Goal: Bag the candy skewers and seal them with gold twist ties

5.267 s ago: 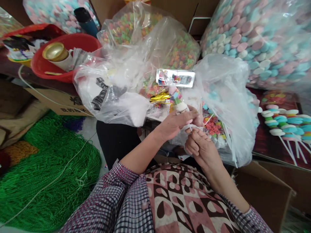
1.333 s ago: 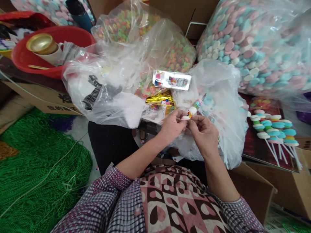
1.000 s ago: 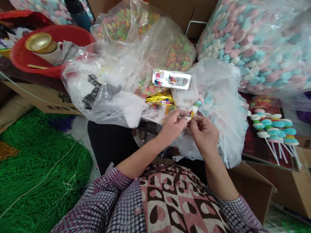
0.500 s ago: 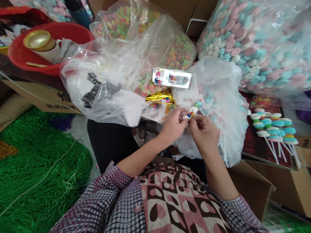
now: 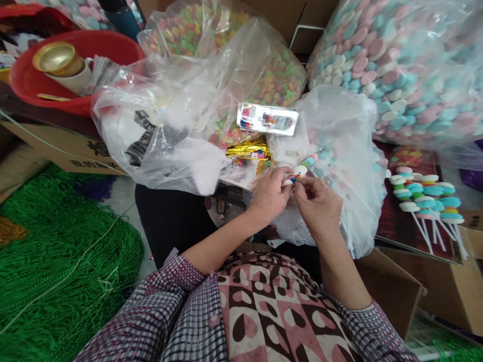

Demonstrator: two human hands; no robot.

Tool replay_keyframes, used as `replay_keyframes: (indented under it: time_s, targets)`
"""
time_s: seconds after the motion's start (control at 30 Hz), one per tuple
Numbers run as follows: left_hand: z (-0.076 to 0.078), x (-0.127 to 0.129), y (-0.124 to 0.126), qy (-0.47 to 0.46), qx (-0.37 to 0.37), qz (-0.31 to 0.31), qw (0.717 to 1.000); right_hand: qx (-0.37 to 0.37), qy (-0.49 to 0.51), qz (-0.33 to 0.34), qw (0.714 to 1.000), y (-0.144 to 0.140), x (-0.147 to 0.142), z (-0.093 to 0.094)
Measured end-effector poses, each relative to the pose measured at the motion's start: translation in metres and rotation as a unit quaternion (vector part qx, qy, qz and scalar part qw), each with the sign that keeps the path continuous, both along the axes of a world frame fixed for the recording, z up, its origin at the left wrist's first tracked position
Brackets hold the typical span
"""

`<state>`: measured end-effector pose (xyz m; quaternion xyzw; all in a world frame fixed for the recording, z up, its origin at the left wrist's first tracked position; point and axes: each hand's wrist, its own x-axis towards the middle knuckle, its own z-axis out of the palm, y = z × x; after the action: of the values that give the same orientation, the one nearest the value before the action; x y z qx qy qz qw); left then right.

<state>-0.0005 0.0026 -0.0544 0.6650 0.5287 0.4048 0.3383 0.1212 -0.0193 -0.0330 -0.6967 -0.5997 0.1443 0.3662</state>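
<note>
Thin clear plastic bags [image 5: 181,115], glossy and crinkled, hold matt pastel candy discs [image 5: 381,60]. The gold wrapper [image 5: 247,148] is shiny foil. The red basin [image 5: 94,50] is smooth plastic, its gold lid [image 5: 55,56] metallic. The green strands [image 5: 56,261] look rough; the box [image 5: 400,291] is matt cardboard

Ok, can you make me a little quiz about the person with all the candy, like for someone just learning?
1. True or false: both the left hand and the right hand pinch the candy stick.
2. What colour is the basin that holds the gold lid? A) blue B) red C) white
3. Fill the gap: the finished candy sticks lie to the person's ____ side.

Key:
1. True.
2. B, red.
3. Right.
</note>
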Motion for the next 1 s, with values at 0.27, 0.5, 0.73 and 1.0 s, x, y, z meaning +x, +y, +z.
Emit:
replay_keyframes:
  time_s: [0.27, 0.5, 0.73, 1.0]
  targets:
    - [0.0, 0.004, -0.01, 0.078, 0.042, -0.035, 0.996, -0.099, 0.18, 0.011, 0.979, 0.007, 0.007, -0.004]
    - [0.0, 0.004, -0.005, 0.03, 0.01, 0.005, 0.999, -0.041, 0.054, -0.031, 0.997, 0.0, -0.002, 0.002]
    - [0.007, -0.002, 0.005, -0.111, -0.145, -0.034, 0.983, -0.064, 0.294, -0.022, 0.953, 0.002, 0.0, -0.006]
    - [0.015, -0.011, 0.007, -0.424, -0.356, -0.154, 0.818, -0.068, 0.392, 0.014, 0.917, 0.002, 0.001, -0.008]
